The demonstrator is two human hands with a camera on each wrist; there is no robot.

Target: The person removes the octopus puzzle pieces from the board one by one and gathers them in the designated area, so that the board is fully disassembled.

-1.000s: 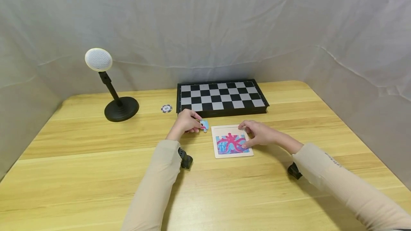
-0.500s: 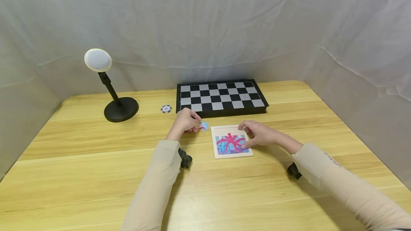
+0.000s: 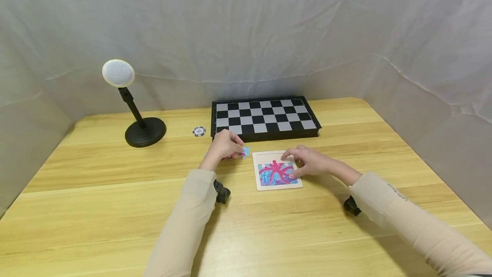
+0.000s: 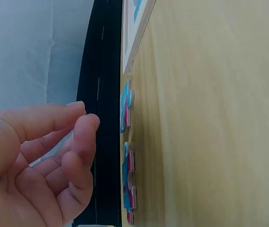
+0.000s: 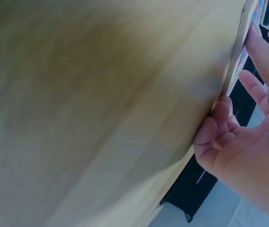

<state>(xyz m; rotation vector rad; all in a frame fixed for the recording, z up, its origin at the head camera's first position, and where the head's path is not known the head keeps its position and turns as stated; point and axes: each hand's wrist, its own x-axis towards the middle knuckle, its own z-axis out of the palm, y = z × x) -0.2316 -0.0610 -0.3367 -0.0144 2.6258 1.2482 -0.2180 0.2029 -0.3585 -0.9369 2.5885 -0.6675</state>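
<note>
A person's left hand [image 3: 224,146], fingers loosely curled and grasping nothing, hovers near puzzle pieces [image 4: 126,111] lying on a wooden table [image 3: 115,208] before a checkered board [image 3: 265,116], while the right hand [image 3: 310,160], thumb and forefinger parted, rests its thumb on an octopus puzzle tray [image 3: 265,157] just beside them.

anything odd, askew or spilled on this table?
No spill or damage visible. One oddity: a lone poker chip lies left of the checkered board, apart from the puzzle. The puzzle tray has a bare upper part, but loose pieces lie by the left hand.
</note>
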